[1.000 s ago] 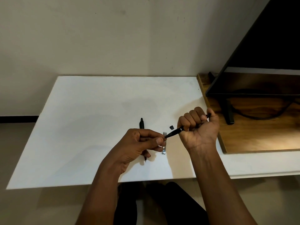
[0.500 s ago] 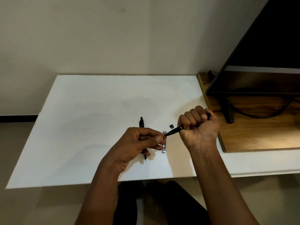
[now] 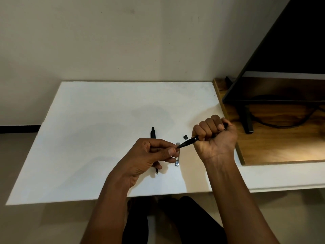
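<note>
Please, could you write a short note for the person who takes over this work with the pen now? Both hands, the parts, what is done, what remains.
The right hand has a fist grip round the black pen, tip pointing towards the left hand.
The left hand pinches at that tip with thumb and forefinger; what it works there is too small to tell.
On the white table: a second black pen partly under the left hand, a silver strip beside it, a small black piece farther back.
Done: apparently the pen is partly apart.
Left: probably finish at the tip, then deal with the loose parts.
</note>
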Motion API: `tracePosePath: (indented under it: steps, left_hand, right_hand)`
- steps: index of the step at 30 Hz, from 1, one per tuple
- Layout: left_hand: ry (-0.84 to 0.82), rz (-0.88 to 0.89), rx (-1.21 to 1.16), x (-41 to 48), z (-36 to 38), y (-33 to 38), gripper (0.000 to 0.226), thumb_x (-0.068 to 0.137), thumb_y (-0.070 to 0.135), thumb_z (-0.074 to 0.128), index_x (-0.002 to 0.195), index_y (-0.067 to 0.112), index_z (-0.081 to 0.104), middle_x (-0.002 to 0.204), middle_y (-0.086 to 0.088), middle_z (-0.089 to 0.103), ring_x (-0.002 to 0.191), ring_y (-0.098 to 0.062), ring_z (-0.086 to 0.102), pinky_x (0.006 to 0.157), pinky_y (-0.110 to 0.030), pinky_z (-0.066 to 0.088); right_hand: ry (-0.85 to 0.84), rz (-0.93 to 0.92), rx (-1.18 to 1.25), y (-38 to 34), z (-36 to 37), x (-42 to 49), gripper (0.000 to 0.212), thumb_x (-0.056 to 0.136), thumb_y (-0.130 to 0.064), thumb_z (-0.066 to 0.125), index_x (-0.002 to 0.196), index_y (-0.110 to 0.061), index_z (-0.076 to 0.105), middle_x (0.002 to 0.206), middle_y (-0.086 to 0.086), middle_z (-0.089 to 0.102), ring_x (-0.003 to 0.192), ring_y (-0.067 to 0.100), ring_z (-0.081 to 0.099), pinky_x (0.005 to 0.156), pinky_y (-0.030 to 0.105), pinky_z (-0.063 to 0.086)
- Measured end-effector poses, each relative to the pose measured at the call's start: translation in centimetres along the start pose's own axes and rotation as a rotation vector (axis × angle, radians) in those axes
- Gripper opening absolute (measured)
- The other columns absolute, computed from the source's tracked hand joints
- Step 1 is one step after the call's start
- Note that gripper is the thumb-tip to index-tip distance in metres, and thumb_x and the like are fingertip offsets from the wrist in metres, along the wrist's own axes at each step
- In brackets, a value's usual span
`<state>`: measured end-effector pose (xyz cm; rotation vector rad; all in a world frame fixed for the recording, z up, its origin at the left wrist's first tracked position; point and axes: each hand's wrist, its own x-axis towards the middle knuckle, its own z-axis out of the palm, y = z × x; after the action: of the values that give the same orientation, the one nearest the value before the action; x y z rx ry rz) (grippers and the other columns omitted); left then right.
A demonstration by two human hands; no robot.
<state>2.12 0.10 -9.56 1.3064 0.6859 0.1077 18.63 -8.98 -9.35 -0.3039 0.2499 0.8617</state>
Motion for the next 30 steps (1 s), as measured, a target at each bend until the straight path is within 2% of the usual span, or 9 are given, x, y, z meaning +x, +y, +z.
tracePosePath:
  steps: [4,8,10,12,15,20,24,27,30]
  left_hand:
    - [0.001,-0.014,0.017,0.0,0.0,0.1,0.026,0.076,0.029,0.073,0.098,0.015,0.078,0.092,-0.003,0.080,0.086,-0.018,0.076,0.063,-0.027,0.050]
    - [0.013,-0.054,0.079,0.1,0.0,-0.1,0.017,0.086,0.020,0.073,0.100,0.014,0.078,0.092,-0.002,0.080,0.086,-0.017,0.077,0.064,-0.027,0.050]
    - [0.021,-0.060,0.099,0.1,0.0,-0.1,0.015,0.086,0.019,0.073,0.100,0.015,0.078,0.092,-0.002,0.080,0.085,-0.016,0.077,0.063,-0.026,0.050]
    - [0.029,-0.064,0.112,0.1,-0.1,-0.1,0.014,0.086,0.021,0.073,0.099,0.017,0.079,0.091,-0.001,0.080,0.084,-0.015,0.077,0.062,-0.025,0.050]
    - [0.035,-0.069,0.117,0.2,-0.1,-0.2,0.015,0.085,0.022,0.074,0.099,0.018,0.079,0.091,-0.002,0.080,0.084,-0.015,0.077,0.063,-0.024,0.051]
    - [0.027,-0.064,0.104,0.2,-0.1,-0.2,0.014,0.085,0.020,0.074,0.098,0.018,0.079,0.091,-0.003,0.080,0.084,-0.015,0.077,0.063,-0.027,0.050]
    - [0.016,-0.054,0.076,0.1,0.0,-0.1,0.018,0.084,0.021,0.074,0.100,0.015,0.078,0.092,-0.004,0.080,0.085,-0.016,0.077,0.063,-0.027,0.050]
    - [0.010,-0.040,0.065,0.0,-0.1,-0.1,0.017,0.086,0.018,0.072,0.101,0.012,0.077,0.093,-0.004,0.080,0.086,-0.017,0.077,0.063,-0.026,0.050]
    - [0.009,-0.035,0.056,0.0,-0.1,0.0,0.016,0.086,0.017,0.072,0.101,0.011,0.077,0.093,-0.005,0.080,0.086,-0.017,0.077,0.062,-0.025,0.050]
  right_hand:
    - [-0.001,-0.021,-0.052,0.2,0.2,-0.2,0.054,0.097,-0.038,0.030,0.048,-0.017,0.036,0.039,-0.005,0.024,0.042,0.010,0.008,0.037,0.020,0.015]
    - [-0.042,-0.072,-0.295,0.3,1.3,-0.7,0.056,0.096,-0.051,0.034,0.051,-0.017,0.031,0.041,-0.005,0.019,0.040,0.010,0.008,0.041,0.020,0.012]
    - [-0.089,-0.096,-0.386,0.3,1.9,-0.8,0.059,0.096,-0.051,0.033,0.050,-0.016,0.031,0.040,-0.005,0.019,0.038,0.011,0.008,0.042,0.019,0.011]
    - [-0.118,-0.114,-0.421,0.5,2.2,-0.9,0.057,0.097,-0.044,0.032,0.047,-0.016,0.033,0.038,-0.005,0.021,0.037,0.011,0.009,0.043,0.018,0.011]
    - [-0.120,-0.117,-0.408,0.5,2.3,-1.1,0.054,0.096,-0.034,0.028,0.045,-0.016,0.034,0.037,-0.006,0.022,0.033,0.008,0.014,0.042,0.018,0.012]
    - [-0.126,-0.101,-0.371,0.4,2.2,-1.0,0.054,0.096,-0.038,0.030,0.047,-0.016,0.034,0.038,-0.006,0.021,0.037,0.010,0.009,0.040,0.018,0.014]
    - [-0.124,-0.091,-0.319,0.3,1.9,-0.9,0.053,0.096,-0.034,0.028,0.047,-0.017,0.035,0.037,-0.006,0.024,0.031,0.007,0.017,0.038,0.017,0.016]
    - [-0.115,-0.079,-0.278,0.2,1.7,-0.8,0.054,0.097,-0.038,0.030,0.048,-0.017,0.034,0.037,-0.006,0.023,0.036,0.009,0.010,0.038,0.019,0.015]
    - [-0.116,-0.080,-0.259,0.2,1.7,-0.8,0.044,0.089,-0.032,0.036,0.047,-0.017,0.035,0.037,-0.006,0.024,0.039,0.010,0.007,0.039,0.018,0.014]
